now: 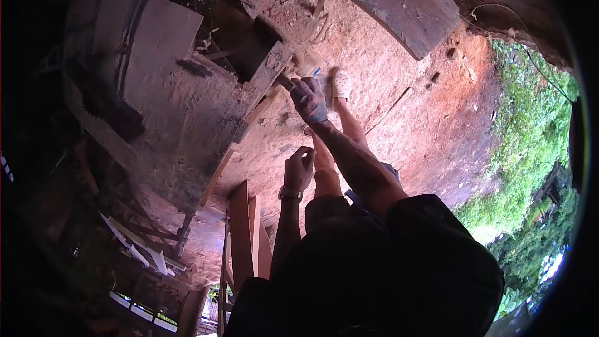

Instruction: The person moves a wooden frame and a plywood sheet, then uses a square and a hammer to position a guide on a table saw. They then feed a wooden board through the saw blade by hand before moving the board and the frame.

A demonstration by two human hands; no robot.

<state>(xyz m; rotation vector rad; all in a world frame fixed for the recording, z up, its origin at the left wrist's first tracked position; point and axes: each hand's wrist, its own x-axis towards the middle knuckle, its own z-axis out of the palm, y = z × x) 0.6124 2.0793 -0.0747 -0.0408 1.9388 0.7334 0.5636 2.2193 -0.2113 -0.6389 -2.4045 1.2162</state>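
Note:
My right hand reaches to the edge of a dusty wooden workbench. Its fingers are wrapped round a short, dark wooden piece, whose far end meets the bench edge. Most of that piece is hidden by the fingers. Lower down, my left hand hangs in front of my legs with its fingers curled in, and nothing shows in it. A pale watch is on the left wrist. Close by the right hand, a rectangular opening is cut into the bench top, with a dark hollow below.
A large curved wooden slab juts in at the top. Brown boards stand upright on the left. Light clogs are on my feet, on a floor strewn with sawdust and a thin stick. Green plants grow at the right.

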